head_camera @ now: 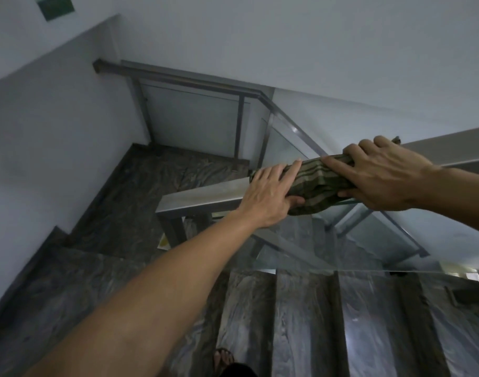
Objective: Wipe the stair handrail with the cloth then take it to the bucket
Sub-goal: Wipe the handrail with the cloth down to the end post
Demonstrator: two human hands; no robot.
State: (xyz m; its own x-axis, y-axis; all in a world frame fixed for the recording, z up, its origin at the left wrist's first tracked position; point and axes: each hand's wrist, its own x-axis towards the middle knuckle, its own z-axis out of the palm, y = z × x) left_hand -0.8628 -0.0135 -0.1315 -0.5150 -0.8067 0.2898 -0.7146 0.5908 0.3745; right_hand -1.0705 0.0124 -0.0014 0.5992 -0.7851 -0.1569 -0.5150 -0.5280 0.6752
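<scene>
Stairwell, seen from above by the head camera. Handrail (205, 193): flat brushed metal bar, running from lower left to upper right, its squared end at the left, carried on a metal post above a glass panel (301, 257). Cloth (312, 183): olive-green with darker stripes, draped over the top of the handrail and bunched down its near side, lying between the two hands. Left hand (271, 197): arm stretched forward from the lower left, palm pressed flat on the left end of the cloth, fingers spread along the rail top, thumb tucked under the hanging fold; grip loose, more a press than a clasp. Right hand (380, 172): enters from the right edge, grip closed around the right end of the cloth and the rail beneath it, fingers curled over the far side, thumb under the near edge. Steps (301, 322): dark veined stone, descending below the rail to a landing (140, 191) of the same stone. Second railing (194, 83): metal, along the landing's far side, fixed to the pale wall (56, 118). Green sign (56, 6): on the wall, top left, partly cut off. Sandalled foot (223, 359): at the bottom edge, on a step.
</scene>
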